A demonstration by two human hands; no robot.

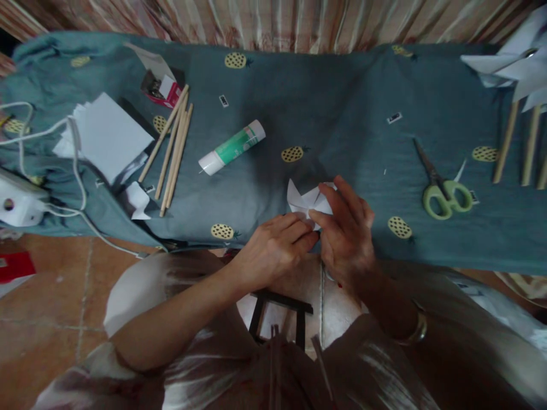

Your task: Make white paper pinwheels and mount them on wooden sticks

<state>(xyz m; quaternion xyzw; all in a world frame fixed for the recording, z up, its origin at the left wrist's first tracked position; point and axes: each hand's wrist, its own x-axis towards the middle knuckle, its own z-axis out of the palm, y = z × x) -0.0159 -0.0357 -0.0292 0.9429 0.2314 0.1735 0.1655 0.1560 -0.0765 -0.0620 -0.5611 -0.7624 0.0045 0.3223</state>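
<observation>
Near the table's front edge, a white paper pinwheel [305,200] with folded, curled blades is held between both hands. My left hand [277,242] is closed, its fingers gripping the lower left side of the paper. From the right, my right hand [346,228] pinches the paper, thumb near its centre and fingers over a blade on the far side. The paper's underside and lower edge are hidden by the fingers. A glue stick [233,147] with a green label lies on the cloth to the upper left of the hands.
Green-handled scissors [442,191] lie to the right. Finished pinwheels [513,65] on wooden sticks lie at the far right. Several loose wooden sticks [175,151], a small red box [162,88], stacked white paper [113,136] and a power strip [21,199] with cables are leftward.
</observation>
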